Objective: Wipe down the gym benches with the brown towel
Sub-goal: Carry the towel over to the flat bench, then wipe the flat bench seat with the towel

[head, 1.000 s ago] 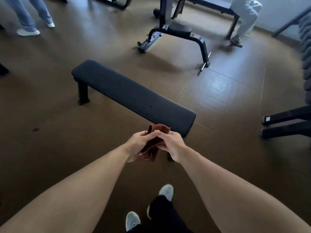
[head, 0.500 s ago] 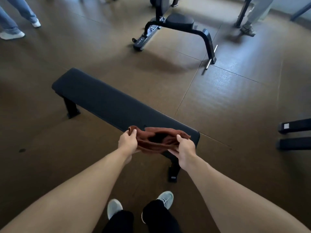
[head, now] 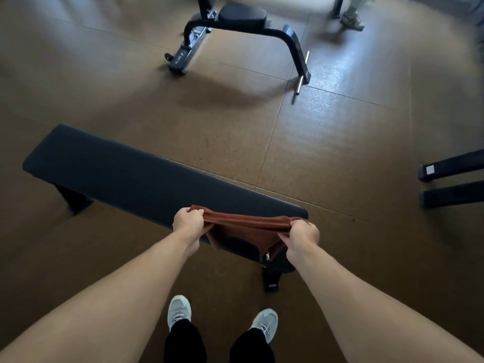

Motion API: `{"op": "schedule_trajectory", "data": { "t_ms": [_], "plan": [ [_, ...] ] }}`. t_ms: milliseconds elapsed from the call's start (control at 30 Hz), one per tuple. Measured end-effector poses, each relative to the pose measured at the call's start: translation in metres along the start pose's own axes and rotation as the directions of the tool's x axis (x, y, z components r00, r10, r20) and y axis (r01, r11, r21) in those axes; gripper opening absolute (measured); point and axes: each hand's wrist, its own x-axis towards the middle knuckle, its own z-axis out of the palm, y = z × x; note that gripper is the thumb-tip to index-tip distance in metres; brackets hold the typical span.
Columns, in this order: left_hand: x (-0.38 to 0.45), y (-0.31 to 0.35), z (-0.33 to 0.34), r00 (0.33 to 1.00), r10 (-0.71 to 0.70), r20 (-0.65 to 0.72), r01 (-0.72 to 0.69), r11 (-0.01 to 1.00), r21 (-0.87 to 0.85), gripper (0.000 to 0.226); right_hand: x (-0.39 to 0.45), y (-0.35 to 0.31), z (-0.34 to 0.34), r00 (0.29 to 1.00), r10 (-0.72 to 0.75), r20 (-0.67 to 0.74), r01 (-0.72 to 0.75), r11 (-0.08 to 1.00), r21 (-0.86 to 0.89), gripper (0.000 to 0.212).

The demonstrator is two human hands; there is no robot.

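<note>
Both hands (head: 189, 222) stretch brown towel (head: 246, 229), sagging, over bench (head: 125, 176).

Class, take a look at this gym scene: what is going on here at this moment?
A person stands at the near end of a flat black bench, holding a brown towel stretched between the left hand and right hand. The towel hangs just over the bench's near end; whether it touches the pad is unclear. Wiping does not appear to have begun. Another bench stands farther back.
</note>
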Motion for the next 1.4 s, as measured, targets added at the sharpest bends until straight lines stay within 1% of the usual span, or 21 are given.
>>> {"op": "schedule_trajectory", "data": {
  "t_ms": [167,267,367,500,600,700,800,900,967,1000,1033,1067,1100,1133,1167,1200,1233,1267,1300,1367,1400],
  "plan": [
    [0.024,0.035,0.009,0.993,0.090,0.073,-0.081,0.990,-0.115,0.019,0.010,-0.025,0.028,0.994,-0.079,0.072,0.064,0.978,0.199,0.038],
    [0.029,0.057,0.011,0.981,0.154,0.115,-0.136,0.979,-0.151,0.014,0.014,-0.029,0.038,0.991,-0.122,0.062,0.104,0.964,0.246,0.032],
    [0.035,0.060,0.007,0.973,0.148,0.176,-0.124,0.982,-0.143,0.015,0.019,-0.017,0.040,0.991,-0.126,0.033,0.114,0.959,0.260,0.029],
    [0.066,0.024,-0.002,0.988,0.058,0.145,-0.056,0.998,-0.022,0.013,0.037,0.026,0.036,0.998,-0.068,-0.019,0.070,0.982,0.176,0.031],
    [0.093,-0.023,-0.011,0.994,-0.048,0.097,0.044,0.998,0.043,0.012,0.058,0.074,0.025,0.998,0.013,-0.063,-0.007,0.996,0.094,0.033],
    [0.116,-0.072,-0.028,0.976,-0.192,0.108,0.178,0.976,0.128,0.013,0.075,0.122,0.012,0.987,0.131,-0.097,-0.126,0.991,0.053,0.034],
    [0.130,-0.107,-0.043,0.946,-0.305,0.112,0.282,0.942,0.183,0.019,0.084,0.155,0.003,0.966,0.246,-0.073,-0.243,0.969,0.052,0.034],
    [0.142,-0.118,-0.050,0.945,-0.313,0.092,0.290,0.936,0.199,0.023,0.092,0.168,0.001,0.959,0.274,-0.079,-0.273,0.962,0.024,0.031],
    [0.150,-0.119,-0.049,0.952,-0.302,0.060,0.278,0.928,0.248,0.016,0.099,0.170,0.005,0.959,0.264,-0.107,-0.272,0.960,-0.070,0.027],
    [0.155,-0.120,-0.048,0.962,-0.270,0.032,0.246,0.914,0.321,0.011,0.103,0.170,0.008,0.964,0.233,-0.128,-0.253,0.952,-0.169,0.026],
    [0.159,-0.121,-0.048,0.976,-0.218,-0.002,0.198,0.881,0.430,0.010,0.105,0.170,0.010,0.973,0.174,-0.151,-0.215,0.925,-0.315,0.028],
    [0.165,-0.121,-0.047,0.988,-0.156,-0.017,0.140,0.825,0.547,0.017,0.109,0.169,0.014,0.985,0.072,-0.158,-0.142,0.859,-0.492,0.033],
    [0.167,-0.120,-0.046,0.996,-0.087,-0.009,0.072,0.754,0.653,0.027,0.112,0.167,0.016,0.990,-0.056,-0.129,-0.047,0.734,-0.677,0.041],
    [0.166,-0.116,-0.044,1.000,-0.006,0.024,-0.014,0.659,0.752,0.037,0.115,0.166,0.019,0.979,-0.196,-0.055,0.065,0.560,-0.826,0.052],
    [0.168,-0.114,-0.042,0.990,0.114,0.082,-0.130,0.534,0.835,0.044,0.120,0.165,0.023,0.948,-0.313,0.051,0.176,0.386,-0.905,0.059],
    [0.171,-0.112,-0.041,0.951,0.247,0.187,-0.272,0.375,0.886,0.050,0.123,0.163,0.029,0.904,-0.394,0.167,0.283,0.258,-0.924,0.063],
    [0.173,-0.109,-0.037,0.870,0.359,0.337,-0.424,0.199,0.883,0.055,0.127,0.160,0.037,0.861,-0.427,0.277,0.378,0.170,-0.910,0.067],
    [0.177,-0.107,-0.031,0.768,0.406,0.495,-0.558,0.045,0.829,0.061,0.136,0.159,0.045,0.830,-0.410,0.378,0.452,0.096,-0.887,0.072],
    [0.181,-0.107,-0.023,0.683,0.384,0.621,-0.647,-0.078,0.759,0.069,0.144,0.158,0.053,0.807,-0.374,0.456,0.497,0.014,-0.868,0.078],
    [0.196,-0.114,-0.002,0.605,0.286,0.743,-0.722,-0.196,0.663,0.087,0.168,0.165,0.065,0.779,-0.312,0.544,0.533,-0.127,-0.836,0.092],
    [0.202,-0.116,0.007,0.582,0.253,0.773,-0.735,-0.243,0.633,0.096,0.175,0.166,0.068,0.770,-0.293,0.566,0.549,-0.148,-0.823,0.098]
  ]
}}
